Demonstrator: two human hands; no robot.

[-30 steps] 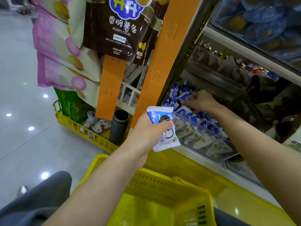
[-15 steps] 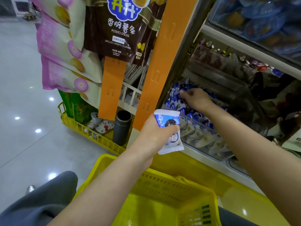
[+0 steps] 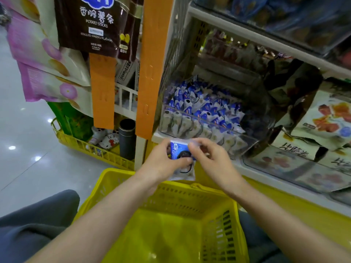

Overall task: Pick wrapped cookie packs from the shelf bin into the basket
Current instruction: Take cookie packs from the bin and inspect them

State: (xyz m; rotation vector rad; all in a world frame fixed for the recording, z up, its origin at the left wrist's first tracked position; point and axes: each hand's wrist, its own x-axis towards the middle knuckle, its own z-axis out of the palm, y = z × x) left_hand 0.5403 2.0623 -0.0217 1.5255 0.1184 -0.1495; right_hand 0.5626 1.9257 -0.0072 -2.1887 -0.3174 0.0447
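Glossy floor [image 3: 28, 177] (lamp glints), cream shelving [image 3: 171, 59]

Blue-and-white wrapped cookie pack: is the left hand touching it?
Touching. Head view: the left hand pinches the blue-and-white wrapped cookie pack, thumb pressed on its front.

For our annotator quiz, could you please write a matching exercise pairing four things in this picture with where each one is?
Things:
1. cookie pack
2. basket
3. shelf bin
4. dark tumbler

Places:
A. standing in the low yellow tray at the left
B. on the shelf, full of blue-and-white packs
C. held between the left hand and right hand
D. below both hands

Pairs: 1-C; 2-D; 3-B; 4-A
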